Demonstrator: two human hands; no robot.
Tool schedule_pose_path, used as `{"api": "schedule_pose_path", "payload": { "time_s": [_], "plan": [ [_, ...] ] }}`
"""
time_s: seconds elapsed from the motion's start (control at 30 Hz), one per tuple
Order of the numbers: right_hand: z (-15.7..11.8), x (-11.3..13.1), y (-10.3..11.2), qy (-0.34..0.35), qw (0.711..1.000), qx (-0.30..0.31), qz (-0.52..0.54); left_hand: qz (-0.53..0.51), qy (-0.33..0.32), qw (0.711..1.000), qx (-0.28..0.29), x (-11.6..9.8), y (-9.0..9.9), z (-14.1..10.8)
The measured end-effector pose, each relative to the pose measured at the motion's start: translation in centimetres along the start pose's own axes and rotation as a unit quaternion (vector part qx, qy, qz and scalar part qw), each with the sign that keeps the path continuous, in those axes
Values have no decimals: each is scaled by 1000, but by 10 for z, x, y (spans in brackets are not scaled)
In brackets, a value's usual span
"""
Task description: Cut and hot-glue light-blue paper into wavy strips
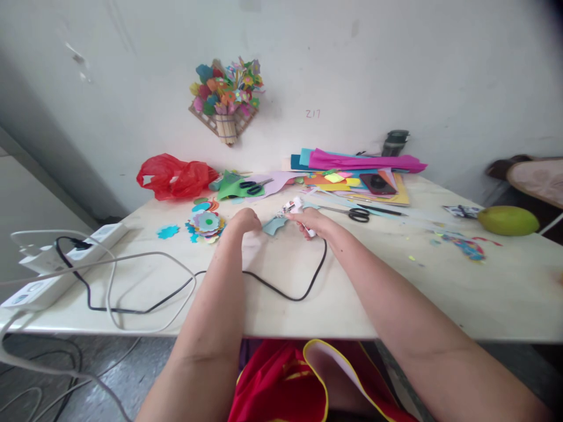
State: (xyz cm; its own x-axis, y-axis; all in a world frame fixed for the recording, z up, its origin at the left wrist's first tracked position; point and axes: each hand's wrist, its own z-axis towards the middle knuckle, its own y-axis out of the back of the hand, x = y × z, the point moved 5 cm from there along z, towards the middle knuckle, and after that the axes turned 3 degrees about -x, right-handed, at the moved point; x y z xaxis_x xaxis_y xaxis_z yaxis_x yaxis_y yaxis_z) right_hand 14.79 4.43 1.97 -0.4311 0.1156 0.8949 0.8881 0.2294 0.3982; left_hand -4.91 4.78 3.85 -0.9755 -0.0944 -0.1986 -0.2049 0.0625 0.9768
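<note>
My right hand [311, 220] is wrapped round a white glue gun [296, 205], whose black cord runs down and left over the table. Just left of the gun's tip lies a light blue paper piece [275, 224]. My left hand [247, 220] is beside that piece, fingers bent together and pointing right; what they hold, if anything, is hidden. Left of this hand sits a stack of scalloped paper flowers [206, 221], with a blue cutout [168, 231] apart from it.
Scissors [358, 214] and a black pen [382, 210] lie right of the gun. Behind are a red bag [173, 177], green paper with scissors [253, 186], coloured sheets and a phone [377, 183]. A power strip [65, 269] lies left, a green fruit [508, 220] right.
</note>
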Motion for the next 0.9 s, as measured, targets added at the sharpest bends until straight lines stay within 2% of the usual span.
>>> {"api": "schedule_pose_path", "payload": {
  "time_s": [0.4, 0.7, 0.9],
  "plan": [
    [-3, 4, -7, -15, 1000, 6, -15, -14, 16, 1000, -15, 3, -1, 6],
    [-5, 7, -13, 8, 1000, 25, -7, -31, 22, 999, -24, 1, -1, 4],
    [-12, 11, -15, -2, 1000, 25, -12, -22, 32, 999, -17, -3, 3, -3]
  ]
}}
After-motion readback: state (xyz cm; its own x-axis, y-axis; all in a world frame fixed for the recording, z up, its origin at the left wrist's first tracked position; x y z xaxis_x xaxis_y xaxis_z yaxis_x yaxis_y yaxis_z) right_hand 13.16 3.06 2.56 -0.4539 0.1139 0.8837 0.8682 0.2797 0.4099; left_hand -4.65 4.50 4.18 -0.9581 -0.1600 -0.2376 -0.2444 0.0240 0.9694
